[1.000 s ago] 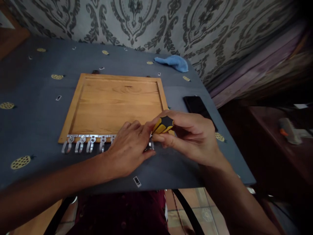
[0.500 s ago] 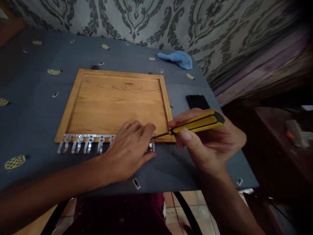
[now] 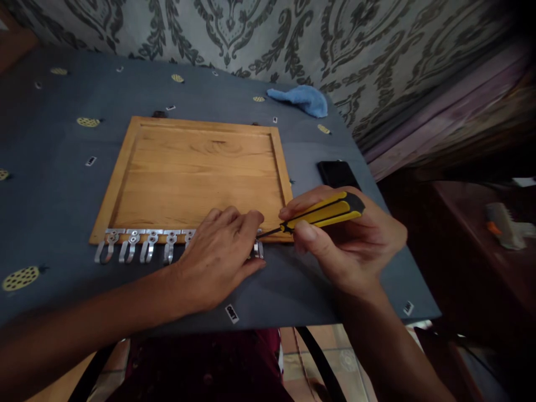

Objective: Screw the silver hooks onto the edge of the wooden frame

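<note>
A wooden framed board lies flat on the table. Along its near edge runs a metal hook rail with several silver hooks. My left hand grips the rail near its right end, fingers over the top and thumb below the edge, covering some hooks. In my right hand is a yellow and black screwdriver, pinched between thumb and fingers. Its shaft slants down to the left, with the tip at the last hook by my left fingers. Whether the tip sits in a screw cannot be made out.
A grey-blue tablecloth with pineapple prints covers the table. Toward the back right lie a blue cloth and a black phone-like object. Patterned wallpaper rises behind. Darker furniture stands off to the right.
My right hand and the screwdriver have moved a little to the left, and the handle looks slightly turned. My left hand stays on the rail. The whole view has shifted slightly.
</note>
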Motion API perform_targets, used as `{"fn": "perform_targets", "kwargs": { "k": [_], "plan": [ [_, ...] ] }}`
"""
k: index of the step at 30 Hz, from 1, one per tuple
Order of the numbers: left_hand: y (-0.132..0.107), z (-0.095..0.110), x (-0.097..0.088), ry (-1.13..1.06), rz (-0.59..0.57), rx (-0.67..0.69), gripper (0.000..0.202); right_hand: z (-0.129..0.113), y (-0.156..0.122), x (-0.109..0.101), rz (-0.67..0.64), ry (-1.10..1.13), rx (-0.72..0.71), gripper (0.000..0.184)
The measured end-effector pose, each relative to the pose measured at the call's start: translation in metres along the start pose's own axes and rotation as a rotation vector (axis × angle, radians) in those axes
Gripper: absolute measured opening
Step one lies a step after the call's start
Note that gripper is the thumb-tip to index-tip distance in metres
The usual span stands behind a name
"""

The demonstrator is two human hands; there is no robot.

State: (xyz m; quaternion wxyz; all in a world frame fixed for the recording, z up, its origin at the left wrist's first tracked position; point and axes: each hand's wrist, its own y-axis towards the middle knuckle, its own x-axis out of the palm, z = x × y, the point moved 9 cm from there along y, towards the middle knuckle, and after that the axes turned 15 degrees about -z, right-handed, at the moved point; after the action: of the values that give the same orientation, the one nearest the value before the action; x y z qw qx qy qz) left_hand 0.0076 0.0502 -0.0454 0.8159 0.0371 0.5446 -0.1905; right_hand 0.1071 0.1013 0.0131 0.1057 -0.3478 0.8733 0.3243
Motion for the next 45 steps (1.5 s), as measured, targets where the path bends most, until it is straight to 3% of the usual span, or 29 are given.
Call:
{"fn": "perform_targets", "kwargs": {
  "k": [10,18,22,27,33,40,45],
  "plan": [
    [0.001,0.000,0.001,0.021,0.005,0.020,0.042,0.008,-0.001,0.003,-0.098,0.066,0.106,0.018],
    [0.000,0.000,0.004,0.005,0.028,0.036,0.050,0.004,0.016,0.011,-0.375,0.163,0.169,0.042],
    [-0.001,0.000,0.004,0.014,0.041,0.048,0.047,0.004,0.018,0.008,-0.296,0.111,0.128,0.020],
    [-0.001,0.000,0.002,0.020,0.048,0.038,0.041,0.001,0.018,0.003,-0.206,0.117,0.041,0.024],
    [0.000,-0.001,0.002,0.008,0.020,0.030,0.039,0.000,0.016,0.010,-0.398,0.176,0.145,0.030],
    [-0.002,0.001,0.000,0.019,0.072,0.060,0.039,-0.002,0.021,0.002,-0.268,0.162,0.047,0.020],
    [-0.002,0.001,0.001,0.015,0.060,0.059,0.039,-0.002,0.020,0.004,-0.405,0.198,0.107,0.030]
  ]
}}
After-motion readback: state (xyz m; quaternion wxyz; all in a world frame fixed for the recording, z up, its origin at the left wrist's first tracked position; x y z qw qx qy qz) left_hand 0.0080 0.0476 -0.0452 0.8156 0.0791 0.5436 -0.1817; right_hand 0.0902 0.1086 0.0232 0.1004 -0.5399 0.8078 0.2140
